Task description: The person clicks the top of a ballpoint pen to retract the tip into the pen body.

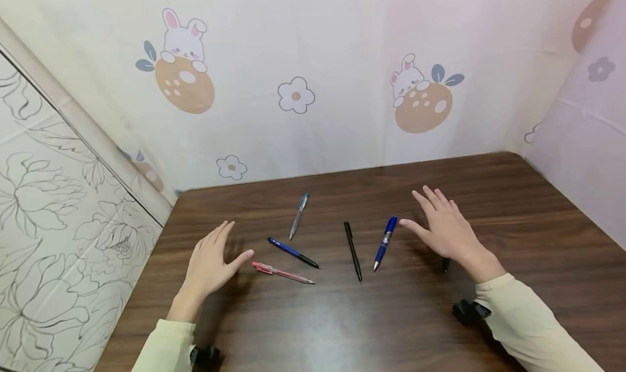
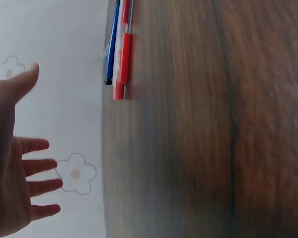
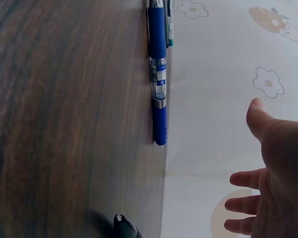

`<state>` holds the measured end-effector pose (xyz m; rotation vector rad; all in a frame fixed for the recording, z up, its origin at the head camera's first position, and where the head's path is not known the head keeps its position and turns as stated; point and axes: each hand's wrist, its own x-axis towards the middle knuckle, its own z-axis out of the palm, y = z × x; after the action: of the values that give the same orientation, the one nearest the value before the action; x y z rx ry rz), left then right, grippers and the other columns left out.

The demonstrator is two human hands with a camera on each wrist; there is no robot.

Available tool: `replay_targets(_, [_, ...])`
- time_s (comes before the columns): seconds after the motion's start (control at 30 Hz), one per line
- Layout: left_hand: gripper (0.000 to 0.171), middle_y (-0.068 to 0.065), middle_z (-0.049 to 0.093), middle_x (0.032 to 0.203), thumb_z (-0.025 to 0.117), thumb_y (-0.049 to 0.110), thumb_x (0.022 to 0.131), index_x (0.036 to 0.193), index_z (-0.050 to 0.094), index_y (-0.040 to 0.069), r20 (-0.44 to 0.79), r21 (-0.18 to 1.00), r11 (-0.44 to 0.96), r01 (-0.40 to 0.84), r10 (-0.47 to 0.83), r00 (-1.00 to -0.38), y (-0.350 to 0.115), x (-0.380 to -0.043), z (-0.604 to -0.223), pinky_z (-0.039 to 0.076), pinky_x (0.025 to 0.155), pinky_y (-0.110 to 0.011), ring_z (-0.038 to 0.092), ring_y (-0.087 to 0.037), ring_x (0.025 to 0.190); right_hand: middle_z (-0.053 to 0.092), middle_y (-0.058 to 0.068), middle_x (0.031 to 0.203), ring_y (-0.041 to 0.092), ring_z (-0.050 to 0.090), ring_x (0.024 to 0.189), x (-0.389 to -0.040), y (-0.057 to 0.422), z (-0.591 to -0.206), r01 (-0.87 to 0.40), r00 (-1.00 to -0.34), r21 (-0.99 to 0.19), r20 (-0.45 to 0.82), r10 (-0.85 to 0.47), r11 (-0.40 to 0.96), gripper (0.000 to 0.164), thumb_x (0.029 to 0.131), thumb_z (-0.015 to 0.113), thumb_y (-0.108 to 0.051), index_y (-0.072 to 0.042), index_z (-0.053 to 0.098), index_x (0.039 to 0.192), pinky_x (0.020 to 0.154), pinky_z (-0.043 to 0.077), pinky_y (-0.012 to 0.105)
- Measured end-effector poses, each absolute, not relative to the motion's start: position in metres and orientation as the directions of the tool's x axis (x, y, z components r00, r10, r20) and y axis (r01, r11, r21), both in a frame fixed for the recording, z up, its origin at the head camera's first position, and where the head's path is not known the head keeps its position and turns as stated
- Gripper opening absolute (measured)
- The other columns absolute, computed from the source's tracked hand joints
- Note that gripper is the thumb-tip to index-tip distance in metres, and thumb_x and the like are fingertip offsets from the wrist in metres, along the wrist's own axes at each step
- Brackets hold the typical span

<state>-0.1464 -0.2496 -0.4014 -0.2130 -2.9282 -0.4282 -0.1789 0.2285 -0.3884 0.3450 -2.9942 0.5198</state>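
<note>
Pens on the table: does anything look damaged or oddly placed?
Nothing looks damaged or spilled. Five pens lie loosely at differing angles. The one oddity: a dark tip peeks out from behind the right hand in the head view; the rest is hidden.

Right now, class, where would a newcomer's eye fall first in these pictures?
On the left hand and right hand, both empty, over the table. Between them lie scattered pens, the pink pen nearest the left hand. Cartoon rabbits stand out on the pale cloth behind.

Pens (image 1: 294,253) obstruct the table (image 1: 391,328), leaving passage in front.
</note>
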Motion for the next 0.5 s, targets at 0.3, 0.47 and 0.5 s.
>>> replay_targets(0.3, [0.077, -0.016, 0.047, 0.147, 0.062, 0.057, 0.085, 0.143, 0.043, 0.010, 0.266, 0.256, 0.937, 0.239, 0.170, -0.949, -0.2569, -0.1419, -0.4062, 0.035, 0.109, -0.056, 0.046, -0.036, 0.133, 0.023, 0.028, 0.155, 0.050, 0.018, 0.143, -0.1786, 0.2228, -0.3874, -0.254, -0.967, -0.307, 0.114, -0.230, 0.917, 0.084, 0.093, 0.047, -0.060, -0.001, 0.028, 0.150, 0.113, 0.017, 0.070])
replay_targets(0.47, [0.076, -0.014, 0.048, 0.146, 0.065, 0.055, 0.084, 0.142, 0.044, 0.010, 0.268, 0.277, 0.913, 0.300, 0.227, -0.936, -0.2599, -0.1425, -0.4063, 0.035, 0.110, -0.056, 0.046, -0.034, 0.133, 0.030, 0.028, 0.153, 0.050, 0.026, 0.140, -0.1769, 0.2228, -0.3873, -0.274, -0.960, -0.312, 0.141, -0.240, 0.910, 0.080, 0.093, 0.051, -0.057, -0.001, 0.033, 0.147, 0.112, 0.025, 0.066])
replay_targets(0.5, [0.076, -0.014, 0.049, 0.145, 0.065, 0.054, 0.084, 0.142, 0.044, 0.010, 0.267, 0.282, 0.906, 0.316, 0.242, -0.933, -0.2603, -0.1426, -0.4063, 0.034, 0.110, -0.056, 0.046, -0.034, 0.133, 0.031, 0.028, 0.152, 0.050, 0.028, 0.139, -0.1764, 0.2224, -0.3869, -0.278, -0.959, -0.316, 0.144, -0.244, 0.907, 0.080, 0.093, 0.052, -0.057, -0.001, 0.034, 0.147, 0.112, 0.026, 0.065])
